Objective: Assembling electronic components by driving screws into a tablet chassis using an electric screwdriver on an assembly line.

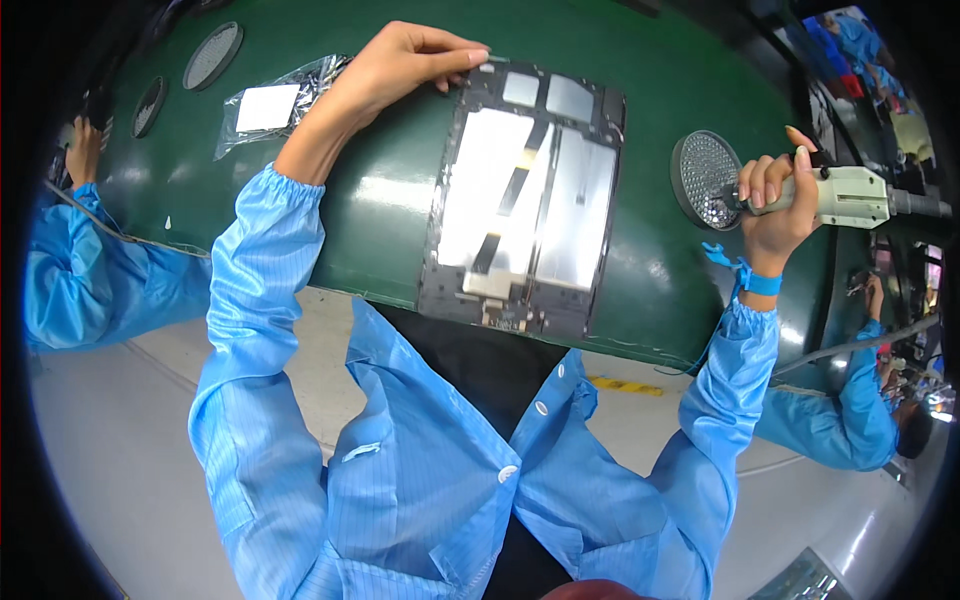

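An opened tablet [578,210] lies on the green bench in front of me, its black frame around bright silver panels with a dark strip running slantwise across them. My left hand [405,68] pinches the tablet's far left corner between thumb and fingers. On the right, my right hand [778,195] is wrapped around a pale electric screwdriver [855,196], which points left over a round dish [698,165] with a dimpled, grainy inside. A blue strap [762,284] circles my right wrist. Whether a screw sits on the screwdriver's tip is too small to tell.
A clear bag [313,85] of small dark parts with a white label [267,108] lies behind my left forearm. Two more round dishes [213,56] stand at the far left. Co-workers in blue sleeves [75,270] sit on both sides. A cable [855,350] runs at the right.
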`<action>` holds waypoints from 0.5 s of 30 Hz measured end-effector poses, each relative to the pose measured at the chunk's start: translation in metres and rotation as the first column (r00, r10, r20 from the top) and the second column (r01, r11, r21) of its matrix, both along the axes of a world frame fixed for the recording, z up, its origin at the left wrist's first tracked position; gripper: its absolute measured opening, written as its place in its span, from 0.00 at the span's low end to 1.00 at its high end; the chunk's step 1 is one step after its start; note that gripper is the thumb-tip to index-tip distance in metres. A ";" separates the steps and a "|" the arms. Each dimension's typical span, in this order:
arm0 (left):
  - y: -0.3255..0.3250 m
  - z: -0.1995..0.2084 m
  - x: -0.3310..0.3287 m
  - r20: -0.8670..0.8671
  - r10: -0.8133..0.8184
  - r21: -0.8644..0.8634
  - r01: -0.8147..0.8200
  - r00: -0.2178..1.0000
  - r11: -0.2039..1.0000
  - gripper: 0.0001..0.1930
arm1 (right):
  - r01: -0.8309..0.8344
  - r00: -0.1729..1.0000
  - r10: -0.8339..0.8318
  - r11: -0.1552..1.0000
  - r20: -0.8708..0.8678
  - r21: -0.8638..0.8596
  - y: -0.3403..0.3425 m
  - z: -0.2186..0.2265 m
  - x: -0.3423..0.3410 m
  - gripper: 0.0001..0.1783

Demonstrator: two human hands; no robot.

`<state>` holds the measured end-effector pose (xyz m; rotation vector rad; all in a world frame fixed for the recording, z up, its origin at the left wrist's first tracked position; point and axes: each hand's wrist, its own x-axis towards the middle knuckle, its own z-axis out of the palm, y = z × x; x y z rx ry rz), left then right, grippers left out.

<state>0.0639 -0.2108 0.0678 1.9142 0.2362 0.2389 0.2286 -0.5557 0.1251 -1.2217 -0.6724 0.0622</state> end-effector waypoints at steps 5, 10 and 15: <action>-0.029 0.004 -0.014 -0.016 -0.097 0.052 0.097 0.995 0.994 0.16 | -0.182 0.983 0.180 0.982 -0.039 -0.057 0.043 0.010 -0.024 0.18; -0.037 0.006 -0.021 0.138 -0.364 0.282 0.316 0.921 0.906 0.13 | -0.424 0.898 0.423 0.905 -0.122 0.017 0.110 0.015 -0.066 0.13; -0.042 0.002 -0.021 0.174 -0.384 0.225 0.343 0.907 0.912 0.13 | -0.449 0.878 0.436 0.893 -0.197 -0.028 0.142 0.017 -0.096 0.09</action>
